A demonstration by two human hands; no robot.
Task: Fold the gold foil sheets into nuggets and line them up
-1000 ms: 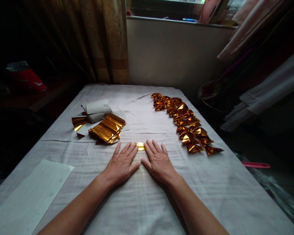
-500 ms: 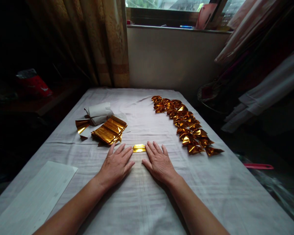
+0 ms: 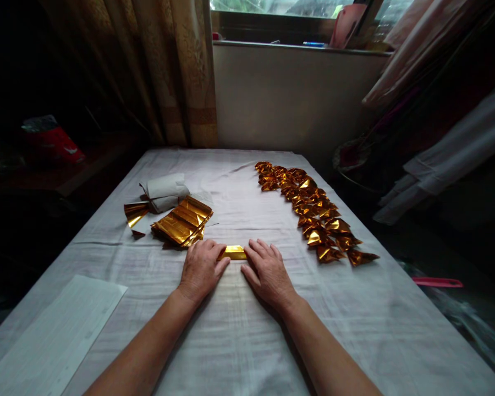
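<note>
From my feed I can't make out either end of the gold strip: the left hand hides one, the right hand the other. Half a second ago both lay flatter with fingers spread; now they're half closed, fingers bunched and curled, the left's more so. Whether they pinch the strip or only press it, I can't tell. It lies right of the foil stack, on its near side, long axis running sideways between the hands.
</note>
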